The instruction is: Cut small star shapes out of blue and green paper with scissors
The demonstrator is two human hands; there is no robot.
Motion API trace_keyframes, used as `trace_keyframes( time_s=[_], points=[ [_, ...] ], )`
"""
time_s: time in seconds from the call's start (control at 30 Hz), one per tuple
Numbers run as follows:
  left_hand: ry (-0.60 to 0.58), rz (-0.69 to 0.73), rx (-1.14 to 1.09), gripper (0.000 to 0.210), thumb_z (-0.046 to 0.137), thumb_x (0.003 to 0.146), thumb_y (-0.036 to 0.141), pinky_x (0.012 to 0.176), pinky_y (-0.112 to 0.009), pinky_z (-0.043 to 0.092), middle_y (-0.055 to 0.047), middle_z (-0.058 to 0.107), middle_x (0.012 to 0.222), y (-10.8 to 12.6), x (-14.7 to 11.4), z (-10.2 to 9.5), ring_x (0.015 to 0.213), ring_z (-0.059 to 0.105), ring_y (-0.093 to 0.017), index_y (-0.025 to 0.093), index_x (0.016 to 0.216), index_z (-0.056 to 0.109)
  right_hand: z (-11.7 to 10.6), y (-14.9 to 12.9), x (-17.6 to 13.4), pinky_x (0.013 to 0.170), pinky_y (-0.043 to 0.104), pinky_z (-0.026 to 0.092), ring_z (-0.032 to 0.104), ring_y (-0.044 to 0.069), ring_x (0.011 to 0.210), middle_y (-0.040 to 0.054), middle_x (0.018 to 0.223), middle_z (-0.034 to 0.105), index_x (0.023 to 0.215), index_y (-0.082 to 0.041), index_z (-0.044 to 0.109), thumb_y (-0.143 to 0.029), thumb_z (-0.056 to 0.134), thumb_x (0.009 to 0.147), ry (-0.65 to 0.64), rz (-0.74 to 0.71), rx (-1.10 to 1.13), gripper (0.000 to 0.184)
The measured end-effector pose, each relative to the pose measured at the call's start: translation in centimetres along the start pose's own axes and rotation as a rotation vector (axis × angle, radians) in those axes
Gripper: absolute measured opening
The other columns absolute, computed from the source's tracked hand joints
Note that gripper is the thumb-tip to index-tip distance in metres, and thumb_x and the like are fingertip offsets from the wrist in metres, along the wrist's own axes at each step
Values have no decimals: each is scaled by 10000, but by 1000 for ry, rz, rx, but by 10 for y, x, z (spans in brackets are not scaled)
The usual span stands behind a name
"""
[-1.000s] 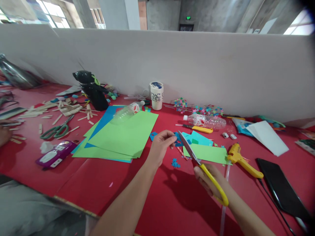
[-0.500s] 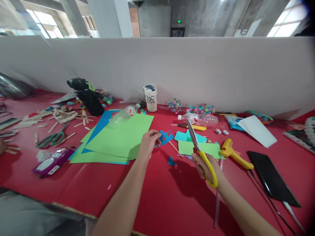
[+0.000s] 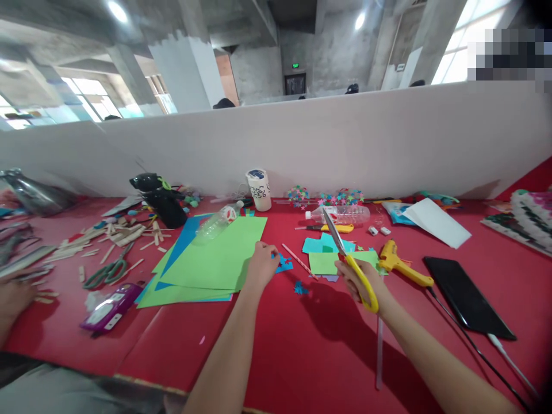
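My left hand is in the middle of the red table, its fingers pinched at the edge of a cut blue paper piece. The piece is low over the table or touching it; I cannot tell which. My right hand grips yellow-handled scissors, whose blades point up and away from me. Between the hands lies a small heap of blue paper cutouts. A striped straw rests behind the heap. Light green and turquoise paper pieces lie beyond my right hand.
Green sheets lie on the left under a clear bottle. A white cup stands at the back. To the right are a yellow glue gun and a black tablet. Another person's hand is at far left.
My left hand has lowered the blue paper piece toward the table and slightly left. The scissors stay in my right hand. The head view has tilted up a little.
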State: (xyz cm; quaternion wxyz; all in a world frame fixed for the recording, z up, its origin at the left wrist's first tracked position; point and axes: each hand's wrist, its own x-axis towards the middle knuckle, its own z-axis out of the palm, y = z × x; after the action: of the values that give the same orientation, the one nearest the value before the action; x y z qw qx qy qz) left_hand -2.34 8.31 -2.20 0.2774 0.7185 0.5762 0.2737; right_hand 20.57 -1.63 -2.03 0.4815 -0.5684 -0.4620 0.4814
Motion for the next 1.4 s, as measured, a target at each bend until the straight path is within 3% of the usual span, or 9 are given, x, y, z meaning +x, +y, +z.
trace_keyframes(
  time_s=[0.17,0.27,0.63,0.8,0.97,1.17,1.4],
  points=[
    [-365,170,81,60,573,636,180,587,-244,334,8,571,626,14,-18,3,615,510,-145,195,577,570,-8,4,2,250,152,262,308,43,226,-129,342,323,631,-188,459,-486,561,779,35,9,15,349],
    [-435,204,135,65,548,662,184,563,-247,314,3,574,627,16,-26,10,608,501,-146,191,602,574,-10,12,1,238,156,268,313,49,223,-127,327,333,602,-192,442,-471,600,749,45,30,17,352],
    [-419,204,221,174,476,702,197,594,-258,370,-29,630,741,6,-23,18,686,555,-171,174,795,620,-12,17,5,219,167,280,299,53,223,-133,320,310,571,-211,413,-495,605,697,108,39,62,365],
    [-368,260,238,150,467,748,246,620,-264,386,-19,617,718,15,-24,20,665,552,-163,187,745,605,-14,21,8,218,166,290,301,53,223,-131,326,316,596,-207,427,-505,571,727,108,30,89,356],
    [-216,362,254,281,572,709,320,833,-329,373,-76,564,1001,36,-11,42,957,513,-225,186,956,566,-15,19,8,218,163,289,293,50,220,-131,319,314,599,-202,436,-493,554,744,139,26,99,346],
    [-208,434,220,505,696,596,292,930,-400,335,-123,538,1089,42,3,71,1070,463,-292,155,1058,543,-15,18,10,206,162,276,291,54,205,-132,299,324,603,-203,446,-497,582,717,135,26,90,344],
    [-206,422,19,363,669,635,276,923,-339,376,-67,529,1048,39,7,62,1001,516,-221,191,983,607,-16,21,12,215,162,289,284,55,215,-133,300,307,597,-207,439,-524,563,731,121,14,73,366]
  ],
)
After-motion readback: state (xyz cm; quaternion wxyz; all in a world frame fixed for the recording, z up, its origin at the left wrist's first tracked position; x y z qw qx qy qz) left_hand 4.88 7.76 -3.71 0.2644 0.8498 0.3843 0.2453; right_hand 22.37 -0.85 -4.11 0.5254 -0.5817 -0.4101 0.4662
